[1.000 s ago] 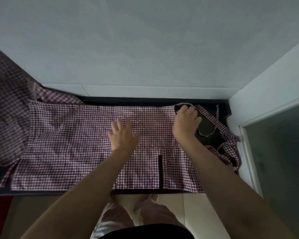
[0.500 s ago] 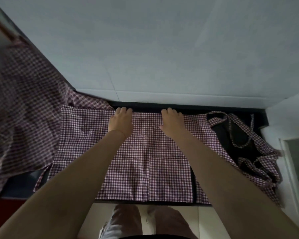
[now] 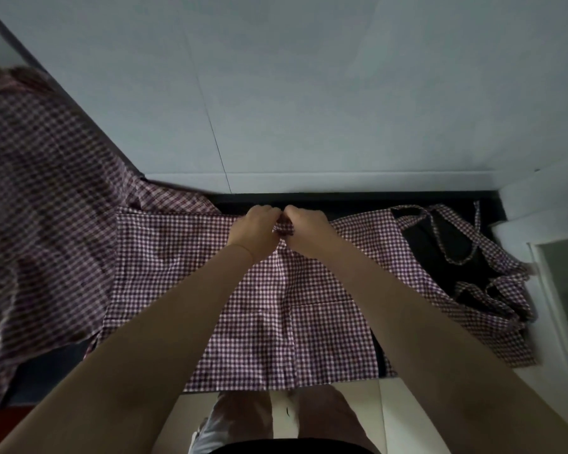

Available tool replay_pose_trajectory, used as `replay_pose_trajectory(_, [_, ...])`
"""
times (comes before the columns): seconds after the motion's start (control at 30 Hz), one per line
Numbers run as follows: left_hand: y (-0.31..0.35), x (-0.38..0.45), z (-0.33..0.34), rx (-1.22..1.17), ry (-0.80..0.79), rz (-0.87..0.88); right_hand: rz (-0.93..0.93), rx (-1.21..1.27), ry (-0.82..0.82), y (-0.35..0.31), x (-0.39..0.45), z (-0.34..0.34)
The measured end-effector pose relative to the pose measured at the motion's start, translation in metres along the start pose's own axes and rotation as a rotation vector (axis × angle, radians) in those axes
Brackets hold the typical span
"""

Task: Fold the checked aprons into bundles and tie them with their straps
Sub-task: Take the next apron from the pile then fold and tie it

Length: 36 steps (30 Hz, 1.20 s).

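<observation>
Checked apron (image 3: 184,263): spread lengthwise left to right; far-edge midpoint is pinched by left hand (image 3: 254,232) and right hand (image 3: 305,232), knuckles touching.

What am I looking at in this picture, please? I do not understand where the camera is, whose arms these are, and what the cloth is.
There is no machine here. The camera sits on a person's head and looks forward and down, so the two bare arms that come from the bottom edge belong to that person. A checked apron, purple and white, lies spread flat on a dark counter that stands against a pale wall. The left hand and the right hand meet at the apron's far edge, in the middle, and both pinch the fabric there, so it bunches up between them. The apron's straps lie loose at the right end of the counter. More checked cloth lies heaped at the left. Below the counter you see the person's own legs over a light floor.
</observation>
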<state>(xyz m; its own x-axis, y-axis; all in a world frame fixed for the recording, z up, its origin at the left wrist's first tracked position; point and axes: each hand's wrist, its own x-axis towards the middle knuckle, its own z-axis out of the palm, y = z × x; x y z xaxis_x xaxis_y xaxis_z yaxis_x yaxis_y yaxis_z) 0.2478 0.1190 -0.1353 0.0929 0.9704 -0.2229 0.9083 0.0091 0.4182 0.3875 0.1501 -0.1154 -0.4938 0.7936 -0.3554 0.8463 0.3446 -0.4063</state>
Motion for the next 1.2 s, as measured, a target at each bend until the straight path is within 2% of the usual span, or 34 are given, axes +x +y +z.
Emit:
replay_pose_trajectory(0.1, [-0.008, 0.0, -0.01, 0.163, -0.151, -0.095, 0.051, -0.174, -0.025, 0.01, -0.009, -0.012])
replay_pose_trajectory(0.2, [-0.026, -0.004, -0.022, 0.313, -0.287, -0.208, 0.137, -0.335, -0.153, 0.022, -0.022, -0.031])
replay_pose_trajectory(0.33, [-0.035, -0.012, -0.037, 0.355, -0.37, -0.26, 0.238, -0.21, -0.297, 0.029, -0.04, -0.05])
replay_pose_trajectory(0.43, [-0.037, -0.025, -0.047, 0.37, -0.413, -0.309, 0.275, -0.261, -0.393, 0.028, -0.05, -0.059])
replay_pose_trajectory(0.5, [-0.039, -0.039, -0.052, 0.364, -0.457, -0.364, 0.276, -0.301, -0.391, 0.031, -0.059, -0.067])
replay_pose_trajectory(0.57, [-0.041, -0.05, -0.055, 0.348, -0.446, -0.407, 0.273, -0.286, -0.305, 0.036, -0.068, -0.074])
replay_pose_trajectory(0.63, [-0.041, -0.057, -0.06, 0.315, -0.355, -0.445, 0.272, -0.234, -0.192, 0.036, -0.074, -0.081])
replay_pose_trajectory(0.73, [-0.028, -0.059, -0.076, 0.272, -0.011, -0.442, 0.283, -0.116, 0.128, 0.033, -0.075, -0.093])
replay_pose_trajectory(0.8, [-0.02, -0.059, -0.085, 0.208, 0.235, -0.405, 0.272, -0.152, 0.377, 0.028, -0.076, -0.098])
replay_pose_trajectory(0.83, [-0.016, -0.062, -0.087, 0.174, 0.296, -0.391, 0.243, -0.197, 0.471, 0.025, -0.079, -0.097])
replay_pose_trajectory(0.87, [-0.013, -0.065, -0.087, 0.163, 0.287, -0.381, 0.222, -0.236, 0.522, 0.023, -0.082, -0.095])
replay_pose_trajectory(0.93, [-0.013, -0.079, -0.079, 0.173, 0.182, -0.371, 0.228, -0.337, 0.517, 0.021, -0.092, -0.081])
replay_pose_trajectory(1.0, [-0.018, -0.097, -0.061, 0.178, 0.064, -0.376, 0.266, -0.462, 0.415, 0.019, -0.105, -0.06])
replay_pose_trajectory(1.13, [-0.028, -0.13, -0.024, 0.235, -0.179, -0.384, 0.244, -0.579, 0.2, 0.024, -0.127, -0.013])
replay_pose_trajectory(1.2, [-0.035, -0.143, -0.007, 0.238, -0.27, -0.418, 0.296, -0.602, 0.097, 0.027, -0.135, 0.014])
